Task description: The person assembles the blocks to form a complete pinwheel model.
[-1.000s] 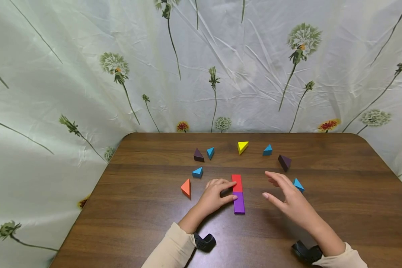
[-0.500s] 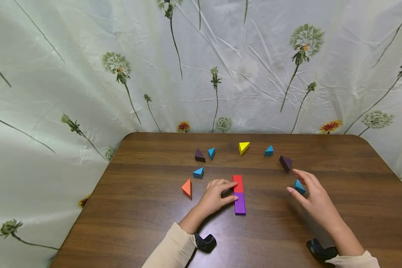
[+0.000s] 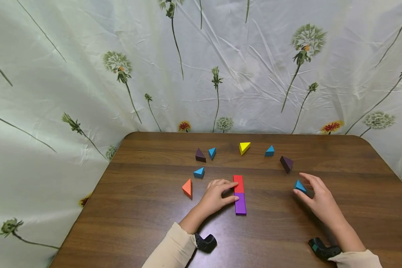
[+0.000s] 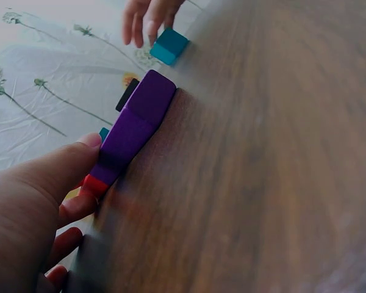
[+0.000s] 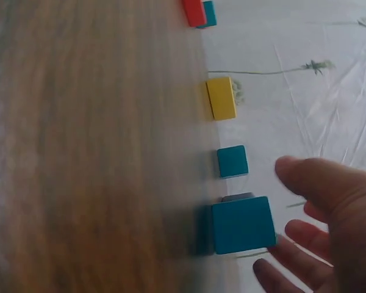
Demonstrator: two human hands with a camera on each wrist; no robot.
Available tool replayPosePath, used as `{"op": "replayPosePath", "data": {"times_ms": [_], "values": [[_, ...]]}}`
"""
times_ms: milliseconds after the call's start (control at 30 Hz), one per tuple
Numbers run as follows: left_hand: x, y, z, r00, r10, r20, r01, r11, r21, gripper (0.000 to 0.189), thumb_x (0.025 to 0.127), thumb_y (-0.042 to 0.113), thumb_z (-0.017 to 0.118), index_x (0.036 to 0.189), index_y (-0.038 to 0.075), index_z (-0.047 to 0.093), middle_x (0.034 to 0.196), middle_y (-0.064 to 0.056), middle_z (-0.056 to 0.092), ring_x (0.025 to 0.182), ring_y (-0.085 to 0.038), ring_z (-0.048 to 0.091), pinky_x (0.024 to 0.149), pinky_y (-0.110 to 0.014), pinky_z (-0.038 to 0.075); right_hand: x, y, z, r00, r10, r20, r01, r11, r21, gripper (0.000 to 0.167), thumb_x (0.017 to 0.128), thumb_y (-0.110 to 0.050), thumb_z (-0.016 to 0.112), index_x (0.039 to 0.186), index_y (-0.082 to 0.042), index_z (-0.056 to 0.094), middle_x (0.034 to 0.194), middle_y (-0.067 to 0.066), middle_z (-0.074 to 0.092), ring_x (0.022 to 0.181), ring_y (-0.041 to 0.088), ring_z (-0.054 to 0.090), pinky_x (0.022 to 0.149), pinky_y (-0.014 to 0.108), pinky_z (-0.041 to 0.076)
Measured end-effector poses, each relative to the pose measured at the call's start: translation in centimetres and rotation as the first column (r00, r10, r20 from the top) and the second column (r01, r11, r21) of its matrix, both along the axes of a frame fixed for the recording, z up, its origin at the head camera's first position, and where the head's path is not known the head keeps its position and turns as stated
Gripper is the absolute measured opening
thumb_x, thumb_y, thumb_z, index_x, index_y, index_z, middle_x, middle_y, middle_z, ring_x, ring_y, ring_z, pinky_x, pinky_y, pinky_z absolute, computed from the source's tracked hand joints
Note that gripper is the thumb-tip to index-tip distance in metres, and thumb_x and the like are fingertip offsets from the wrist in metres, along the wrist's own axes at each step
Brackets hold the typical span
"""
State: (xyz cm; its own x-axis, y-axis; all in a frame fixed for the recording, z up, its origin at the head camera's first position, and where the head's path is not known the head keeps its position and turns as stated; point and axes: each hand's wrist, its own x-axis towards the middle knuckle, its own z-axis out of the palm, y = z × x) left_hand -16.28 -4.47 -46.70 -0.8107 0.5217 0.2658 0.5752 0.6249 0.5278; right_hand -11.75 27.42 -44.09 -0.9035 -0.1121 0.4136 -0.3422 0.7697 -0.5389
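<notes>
On the table a red block (image 3: 238,184) and a purple block (image 3: 240,204) lie end to end in a line. My left hand (image 3: 211,197) touches them from the left, its index fingertip at the red block and its thumb (image 4: 85,149) at the purple one. Over at the right, my right hand (image 3: 319,199) reaches around a blue triangular block (image 3: 299,185), thumb and fingers spread to either side of it. From the right wrist view, a gap shows between the thumb (image 5: 305,174) and this blue block (image 5: 244,224).
Farther back stand a yellow triangular block (image 3: 244,147), a blue one (image 3: 270,151) and a dark purple one (image 3: 286,163). To the left lie an orange triangle (image 3: 187,188), a dark purple triangle (image 3: 200,155) and two blue ones (image 3: 199,172). A flowered curtain (image 3: 254,74) hangs behind the table.
My right hand has moved right from open table to the blue triangular block, its thumb now at the block's near side. The left hand has stayed on the red and purple blocks.
</notes>
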Motion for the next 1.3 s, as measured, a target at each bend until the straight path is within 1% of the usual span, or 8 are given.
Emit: {"op": "replayPosePath", "data": {"times_ms": [100, 167, 400, 667, 800, 1000, 1133, 1300], "values": [[0.1, 0.0, 0.1, 1.0, -0.001, -0.001, 0.001, 1.0, 0.002, 0.045, 0.081, 0.042, 0.063, 0.121, 0.02, 0.059, 0.106, 0.007, 0.058, 0.107, -0.016, 0.046, 0.094, -0.035, 0.029, -0.1, 0.3, -0.6, 1.0, -0.015, 0.026, 0.015, 1.0, -0.003, 0.05, 0.08, -0.009, 0.068, 0.123, 0.004, 0.045, 0.111, 0.019, 0.046, 0.091, 0.032, 0.051, 0.074, 0.009, 0.038], [0.1, -0.1, 0.0, 1.0, -0.003, -0.002, 0.003, 1.0, 0.003, 0.046, 0.081, 0.042, 0.063, 0.121, 0.02, 0.059, 0.106, 0.007, 0.058, 0.107, -0.016, 0.046, 0.094, -0.035, 0.029, -0.2, 0.5, -0.9, 0.999, -0.024, 0.036, 0.024, 1.0, -0.001, 0.047, 0.08, -0.008, 0.067, 0.121, 0.004, 0.047, 0.109, 0.018, 0.047, 0.088, 0.03, 0.051, 0.07, 0.003, 0.032], [0.0, -0.1, 0.0, 1.0, -0.003, 0.0, 0.003, 1.0, 0.002, 0.046, 0.081, 0.042, 0.063, 0.121, 0.02, 0.059, 0.106, 0.007, 0.058, 0.107, -0.016, 0.046, 0.093, -0.034, 0.03, -0.3, 0.7, -1.3, 0.996, -0.035, 0.085, 0.034, 0.999, 0.016, 0.044, 0.081, -0.009, 0.066, 0.121, 0.001, 0.05, 0.104, 0.016, 0.049, 0.084, 0.029, 0.053, 0.064, 0.016, 0.043], [0.0, -0.1, -0.1, 1.0, -0.003, 0.0, 0.003, 1.0, -0.012, 0.046, 0.081, 0.044, 0.061, 0.121, 0.021, 0.059, 0.106, 0.007, 0.058, 0.107, -0.016, 0.046, 0.094, -0.035, 0.03, -0.6, 0.8, -1.4, 0.994, -0.037, 0.104, 0.037, 0.999, 0.008, 0.041, 0.083, -0.008, 0.065, 0.12, 0.0, 0.051, 0.097, 0.014, 0.053, 0.082, 0.025, 0.052, 0.063, 0.023, 0.045], [0.0, -0.1, -0.1, 1.0, -0.001, 0.008, 0.001, 1.0, -0.008, 0.046, 0.082, 0.044, 0.062, 0.121, 0.02, 0.059, 0.107, 0.007, 0.058, 0.107, -0.016, 0.046, 0.094, -0.036, 0.03, -0.7, 0.8, -1.5, 0.994, -0.04, 0.1, 0.039, 0.999, 0.012, 0.038, 0.083, -0.009, 0.064, 0.119, -0.002, 0.053, 0.095, 0.012, 0.055, 0.079, 0.016, 0.05, 0.062, 0.02, 0.042], [0.0, -0.1, 0.0, 1.0, 0.002, 0.009, -0.002, 1.0, -0.007, 0.046, 0.081, 0.043, 0.062, 0.121, 0.02, 0.059, 0.106, 0.007, 0.058, 0.107, -0.016, 0.046, 0.094, -0.035, 0.029, -0.8, 0.8, -1.3, 0.996, -0.038, 0.078, 0.037, 0.999, 0.005, 0.037, 0.081, -0.007, 0.066, 0.116, -0.003, 0.055, 0.092, 0.011, 0.056, 0.075, 0.014, 0.049, 0.059, 0.021, 0.042], [0.0, 0.0, 0.0, 1.0, 0.004, 0.005, -0.004, 1.0, -0.006, 0.046, 0.081, 0.042, 0.063, 0.121, 0.02, 0.059, 0.105, 0.007, 0.058, 0.106, -0.016, 0.046, 0.094, -0.035, 0.03, -0.9, 0.7, -0.9, 0.998, -0.024, 0.052, 0.024, 1.0, 0.002, 0.037, 0.08, -0.005, 0.067, 0.115, -0.002, 0.055, 0.094, 0.01, 0.056, 0.078, 0.004, 0.047, 0.062, 0.014, 0.041], [-0.1, 0.0, -0.1, 1.0, 0.005, -0.006, -0.005, 1.0, -0.001, 0.045, 0.081, 0.042, 0.063, 0.12, 0.02, 0.059, 0.104, 0.007, 0.058, 0.106, -0.016, 0.046, 0.093, -0.035, 0.03, -0.8, 0.5, -0.1, 0.998, 0.002, 0.065, -0.002, 1.0, -0.003, 0.039, 0.082, -0.008, 0.065, 0.118, -0.001, 0.053, 0.101, 0.014, 0.057, 0.087, 0.018, 0.053, 0.068, 0.008, 0.039]]}}
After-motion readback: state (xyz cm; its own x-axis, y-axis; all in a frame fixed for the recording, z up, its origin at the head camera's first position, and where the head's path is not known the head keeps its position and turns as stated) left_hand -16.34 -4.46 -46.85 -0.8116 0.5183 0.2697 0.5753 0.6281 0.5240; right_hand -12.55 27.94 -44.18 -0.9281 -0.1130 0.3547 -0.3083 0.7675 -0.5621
